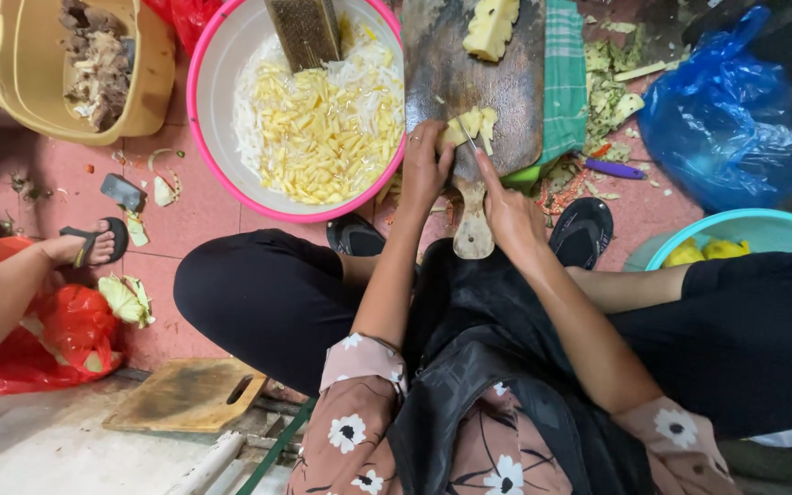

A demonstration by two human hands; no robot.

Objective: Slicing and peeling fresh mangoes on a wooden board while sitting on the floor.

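I squat over a dark wooden cutting board on the red tiled floor. My left hand pins a small pile of pale yellow vegetable pieces at the board's near edge. My right hand grips a knife, its thin blade resting on those pieces. A larger yellow chunk lies at the board's far end. Left of the board stands a pink-rimmed white basin full of yellow and white cut strips, with a metal grater leaning in it.
A yellow tub of brown scraps sits far left. Another person's sandalled foot and a red bag are at left. A second wooden board lies nearby. A blue plastic bag, a turquoise basin and peelings lie at right.
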